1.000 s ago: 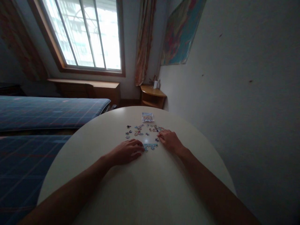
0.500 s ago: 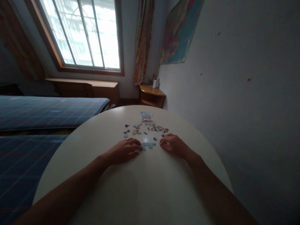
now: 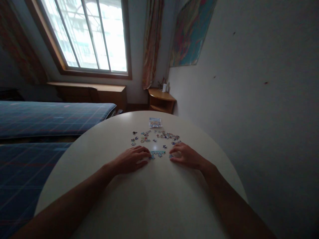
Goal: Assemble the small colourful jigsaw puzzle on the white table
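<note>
On the round table [image 3: 149, 199], the left hand [image 3: 132, 160] lies flat, fingers apart, touching the left end of the joined puzzle strip [image 3: 158, 153], the right hand [image 3: 186, 154] curls by its right end, grip unclear, loose pieces [image 3: 159, 136] scattered just beyond.

A bedroom at home: plaid-covered bed [image 3: 50, 116], curtained window [image 3: 89, 36], corner shelf [image 3: 160, 99], wall map [image 3: 190, 31].
</note>
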The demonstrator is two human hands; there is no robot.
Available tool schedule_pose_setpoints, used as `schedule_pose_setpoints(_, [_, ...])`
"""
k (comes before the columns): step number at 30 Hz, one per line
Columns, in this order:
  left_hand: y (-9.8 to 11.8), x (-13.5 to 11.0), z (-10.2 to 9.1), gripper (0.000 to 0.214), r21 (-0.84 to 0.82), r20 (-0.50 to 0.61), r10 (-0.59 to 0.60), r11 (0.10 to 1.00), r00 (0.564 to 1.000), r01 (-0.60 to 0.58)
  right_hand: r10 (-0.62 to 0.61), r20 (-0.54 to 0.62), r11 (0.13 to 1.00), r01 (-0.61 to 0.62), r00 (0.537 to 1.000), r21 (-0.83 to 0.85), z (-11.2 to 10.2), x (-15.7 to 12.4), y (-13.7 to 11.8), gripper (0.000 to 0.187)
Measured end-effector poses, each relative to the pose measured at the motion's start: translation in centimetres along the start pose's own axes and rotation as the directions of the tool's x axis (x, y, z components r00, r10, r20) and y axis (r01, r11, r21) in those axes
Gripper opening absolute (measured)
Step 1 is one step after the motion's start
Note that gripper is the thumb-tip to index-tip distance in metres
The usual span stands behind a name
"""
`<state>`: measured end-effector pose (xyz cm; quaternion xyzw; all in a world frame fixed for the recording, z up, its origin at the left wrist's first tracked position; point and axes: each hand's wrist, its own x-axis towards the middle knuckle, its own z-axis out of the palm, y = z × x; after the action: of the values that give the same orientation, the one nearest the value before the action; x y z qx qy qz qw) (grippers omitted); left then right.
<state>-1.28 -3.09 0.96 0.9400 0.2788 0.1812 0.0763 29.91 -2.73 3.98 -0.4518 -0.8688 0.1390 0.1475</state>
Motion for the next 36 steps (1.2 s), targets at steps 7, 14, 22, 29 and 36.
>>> schedule_pose_setpoints(7, [0.0,0.0,0.0,0.028,0.005,-0.012,0.005,1.000,1.000,-0.005,-0.011,0.020,1.000,0.011,1.000,0.002,0.2,0.1,-0.4,0.014])
schedule_pose_setpoints(14, [0.0,0.0,0.0,0.029,0.008,-0.014,0.004,1.000,1.000,-0.004,-0.058,0.029,0.998,0.057,0.998,0.027,1.1,0.5,-2.1,0.016])
schedule_pose_setpoints(22, [0.0,-0.1,0.0,0.030,0.028,-0.003,-0.008,1.000,1.000,0.008,-0.128,-0.025,0.988,0.125,0.992,-0.091,2.5,1.1,-4.0,0.013])
schedule_pose_setpoints(29, [0.2,0.0,-0.2,0.030,0.030,-0.005,-0.004,1.000,1.000,0.004,-0.117,-0.069,0.992,0.113,0.991,-0.056,3.1,1.3,-4.3,0.013])
schedule_pose_setpoints(36, [0.3,0.1,-0.2,0.030,0.045,0.017,-0.014,0.999,1.000,0.013,-0.108,-0.095,0.994,0.104,0.990,-0.042,3.1,1.3,-4.0,0.019])
